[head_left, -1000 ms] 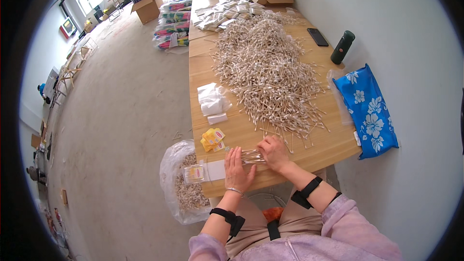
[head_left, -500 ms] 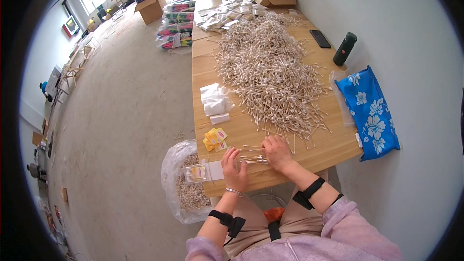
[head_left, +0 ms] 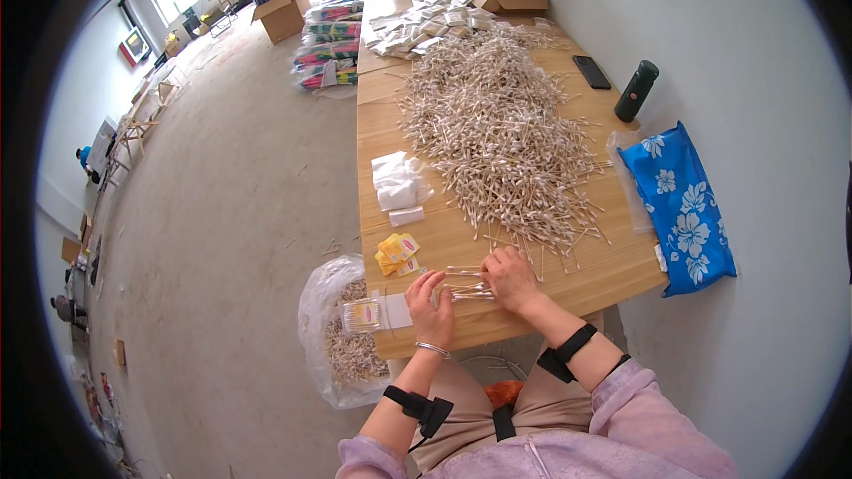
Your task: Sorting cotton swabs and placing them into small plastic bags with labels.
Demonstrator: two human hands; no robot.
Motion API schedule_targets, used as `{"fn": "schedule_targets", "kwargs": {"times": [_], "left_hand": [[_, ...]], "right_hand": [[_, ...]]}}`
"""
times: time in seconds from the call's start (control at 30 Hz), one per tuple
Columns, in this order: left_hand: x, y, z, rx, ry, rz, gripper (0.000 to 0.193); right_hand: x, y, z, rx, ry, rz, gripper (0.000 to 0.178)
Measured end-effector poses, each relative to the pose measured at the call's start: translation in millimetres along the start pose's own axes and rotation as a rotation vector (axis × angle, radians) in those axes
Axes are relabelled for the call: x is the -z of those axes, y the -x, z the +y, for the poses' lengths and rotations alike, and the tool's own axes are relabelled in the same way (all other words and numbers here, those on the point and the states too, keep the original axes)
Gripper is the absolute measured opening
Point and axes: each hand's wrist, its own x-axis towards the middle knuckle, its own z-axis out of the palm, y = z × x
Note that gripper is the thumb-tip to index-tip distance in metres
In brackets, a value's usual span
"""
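Note:
At the near edge of the table, a small row of cotton swabs (head_left: 469,289) lies sideways between my hands. My right hand (head_left: 509,278) is closed, its curled fingers over the right ends of these swabs. My left hand (head_left: 431,309) is at their left ends, thumb and fingers apart; its palm side is partly hidden. Beside it, a white slip (head_left: 396,311) lies next to a clear pack of swabs (head_left: 360,315) with a yellow label, which overhangs the table's left edge. Yellow cards (head_left: 397,253) are stacked just beyond my left hand.
A large heap of loose swabs (head_left: 506,133) covers the table's middle. White bags (head_left: 398,182) lie left of it. Along the right are a phone (head_left: 591,72), a dark bottle (head_left: 636,90) and a blue floral pack (head_left: 682,208). A plastic sack of swabs (head_left: 333,333) stands below left.
Both hands stay in nearly the same place around the swabs, which sit slightly closer together. The whole view has shifted slightly.

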Motion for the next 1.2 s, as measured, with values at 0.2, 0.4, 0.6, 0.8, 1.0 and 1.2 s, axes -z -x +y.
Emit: {"fn": "schedule_targets", "kwargs": {"times": [0.2,0.4,0.6,0.8,1.0,1.2], "left_hand": [[-3.9,-5.6,-6.4,0.105,0.090,-0.016,0.025],[-9.0,-15.5,15.5,0.296,0.562,-0.077,0.024],[-4.0,-17.9,28.5,0.394,0.755,-0.088,0.020],[0.3,-17.6,36.1,0.398,0.789,-0.086,0.017],[2.6,-16.9,35.6,0.396,0.819,-0.077,0.017],[-0.2,-16.4,31.6,0.379,0.876,-0.088,0.015]], "right_hand": [[5.7,-1.2,-5.6,-0.063,-0.183,0.105,0.009],[24.2,-1.0,-29.3,-0.155,-0.560,0.107,0.007],[24.9,5.8,-45.3,-0.166,-0.768,0.139,0.007],[30.2,8.0,-47.7,-0.123,-0.784,0.116,0.008],[33.2,9.6,-53.6,-0.187,-0.890,0.055,0.007],[30.4,11.6,-53.0,-0.243,-1.015,-0.001,0.009]]}}
